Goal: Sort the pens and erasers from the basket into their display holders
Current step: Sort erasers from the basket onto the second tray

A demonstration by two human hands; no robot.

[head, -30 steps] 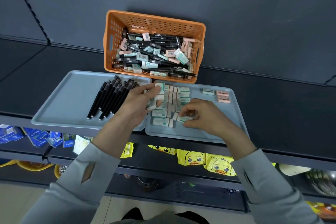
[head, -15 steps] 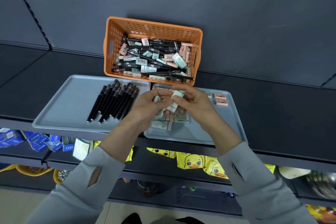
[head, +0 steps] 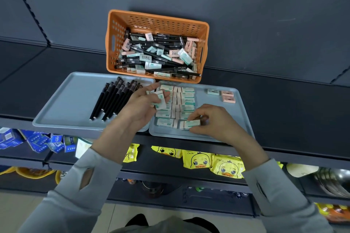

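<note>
Two grey sleeves (head: 66,210) of mine fill the bottom of the view. They partly cover a lower shelf of yellow duck packets (head: 200,161), with blue boxes (head: 37,142) off to the left and metal bowls (head: 333,181) at the far right. My right hand (head: 212,125) is curled low over the near part of the right tray (head: 233,115), thumb and fingertips pinching one mint eraser (head: 190,124) that lies at the near end of the eraser rows (head: 186,100). My left hand (head: 140,108) hovers across the gap between the two trays, fingers curled round a small stack of erasers (head: 160,100). It hides the left end of the rows and part of the right edge of the left tray (head: 72,100). On that tray a bundle of black pens (head: 111,100) lies side by side, just beside my left hand. Three loose erasers (head: 228,98), one mint and two pink, sit apart from the rows near the far right corner of the right tray. Just behind both trays stands the orange basket (head: 159,17), with pens and erasers heaped together in it, on the dark shelf (head: 284,100) against a dark back panel
</note>
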